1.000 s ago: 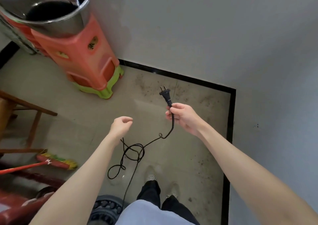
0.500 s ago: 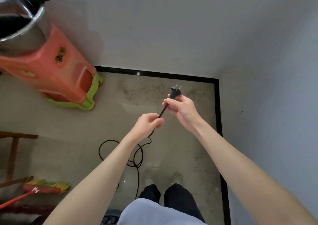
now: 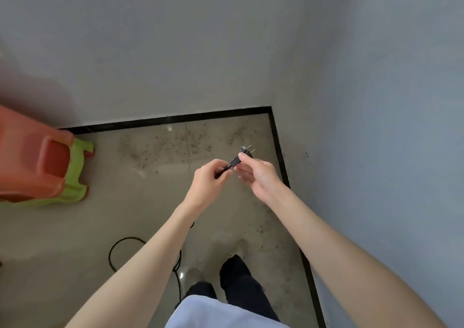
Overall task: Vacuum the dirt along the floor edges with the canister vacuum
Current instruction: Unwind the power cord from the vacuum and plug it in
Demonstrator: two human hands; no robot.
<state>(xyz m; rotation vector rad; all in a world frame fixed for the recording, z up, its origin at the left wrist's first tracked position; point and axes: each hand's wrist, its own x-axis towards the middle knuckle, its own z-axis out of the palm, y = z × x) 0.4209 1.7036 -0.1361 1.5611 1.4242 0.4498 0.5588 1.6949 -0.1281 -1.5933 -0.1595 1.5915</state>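
I hold a black two-pin plug (image 3: pixel 244 152) in front of me over the floor corner. My right hand (image 3: pixel 256 174) pinches the plug body between thumb and fingertips, pins pointing up and right. My left hand (image 3: pixel 211 179) grips the black cord just below the plug's strain relief. The cord (image 3: pixel 118 246) hangs behind my left forearm and loops on the floor near my feet. Dark dirt specks (image 3: pixel 175 144) lie scattered on the beige tiles along the black baseboard (image 3: pixel 175 120). The canister vacuum itself is out of view.
An orange plastic stool stacked on a green one (image 3: pixel 37 167) stands at the left by the back wall. White walls meet in a corner at the upper right. My legs and shoes (image 3: pixel 236 270) stand close to the right wall.
My view has swung right toward the corner. My left hand came up and took hold of the cord below the plug. My right hand shifted from gripping the cord to pinching the plug body.
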